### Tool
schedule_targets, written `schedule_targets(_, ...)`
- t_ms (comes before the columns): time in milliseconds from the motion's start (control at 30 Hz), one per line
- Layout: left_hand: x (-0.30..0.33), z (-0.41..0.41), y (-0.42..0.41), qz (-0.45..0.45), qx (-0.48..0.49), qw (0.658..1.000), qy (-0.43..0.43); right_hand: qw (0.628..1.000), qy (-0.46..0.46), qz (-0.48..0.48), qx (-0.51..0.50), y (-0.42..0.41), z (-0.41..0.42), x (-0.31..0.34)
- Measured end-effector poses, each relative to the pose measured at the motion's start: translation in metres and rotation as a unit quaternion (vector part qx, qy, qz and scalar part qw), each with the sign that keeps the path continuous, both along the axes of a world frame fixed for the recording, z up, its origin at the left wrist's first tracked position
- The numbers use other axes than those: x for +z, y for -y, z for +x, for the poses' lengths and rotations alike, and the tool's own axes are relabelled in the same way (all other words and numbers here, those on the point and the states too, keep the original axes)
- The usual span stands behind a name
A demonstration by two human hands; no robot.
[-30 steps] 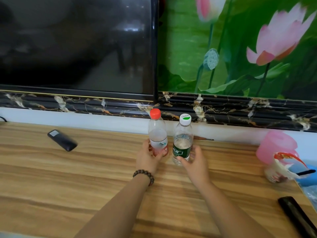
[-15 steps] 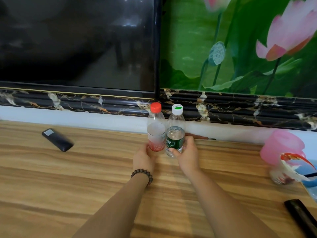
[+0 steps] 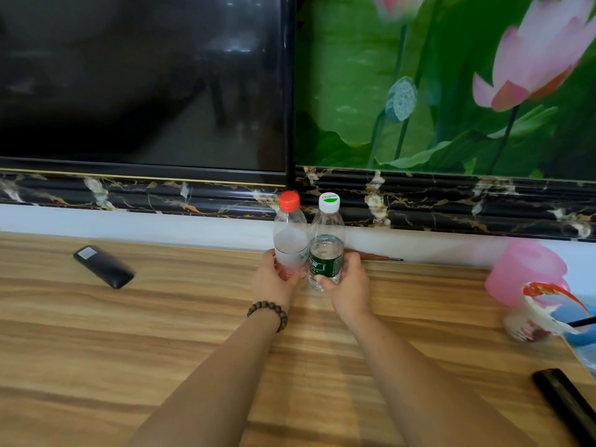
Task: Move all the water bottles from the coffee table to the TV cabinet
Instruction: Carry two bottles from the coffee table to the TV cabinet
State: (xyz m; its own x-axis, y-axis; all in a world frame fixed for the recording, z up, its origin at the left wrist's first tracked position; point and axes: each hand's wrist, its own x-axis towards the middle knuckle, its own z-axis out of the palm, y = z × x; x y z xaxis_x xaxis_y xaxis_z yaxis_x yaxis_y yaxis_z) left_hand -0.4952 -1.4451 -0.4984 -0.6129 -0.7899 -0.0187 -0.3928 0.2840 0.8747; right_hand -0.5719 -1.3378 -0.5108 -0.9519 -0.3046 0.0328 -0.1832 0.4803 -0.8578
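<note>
Water bottles, both of them, are standing upright on the wooden TV cabinet top [image 3: 161, 317], and you've got one in each hand. Your left hand [image 3: 274, 282] is wrapped around the lower half of the red-capped bottle [image 3: 290, 240], thumb on the near side and fingers curled round the pinkish label, so the bottle rises straight up out of that grip. Your right hand [image 3: 350, 285] is closed the same way on the white-capped bottle [image 3: 327, 243], with the thumb pressed on the bottom of the green label and the fingers round the far right side. The two bottles sit shoulder to shoulder, touching between your hands, their caps level with the black marble trim [image 3: 451, 201] behind them.

Off to the left of your left-hand grip, well apart, a dark remote [image 3: 103, 266] lies flat on the wood. Just past your right fingers, a thin reddish stick [image 3: 371, 256] lies along the back edge. Far to the right of your right-hand grip there's a pink cup [image 3: 525, 272] and some blurry packaging. A bead bracelet [image 3: 269, 312] sits on your left wrist, just below the grip. Straight beyond the bottles, the TV screen [image 3: 142, 82] and a lotus mural [image 3: 451, 85] fill the wall.
</note>
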Motion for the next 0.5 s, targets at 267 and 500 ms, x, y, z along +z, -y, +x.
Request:
schedule_targets(267, 0.005, 0.0, 0.005, -0.01, -0.026, 0.999, 0.035, 0.999, 0.016, -0.019, 0.019, 0.0, 0.005, 0.001)
schedule_targets(500, 0.047, 0.029, -0.007, -0.008, -0.03, 0.99, 0.137, 0.994, 0.057, 0.076, 0.056, -0.031, 0.032, 0.037)
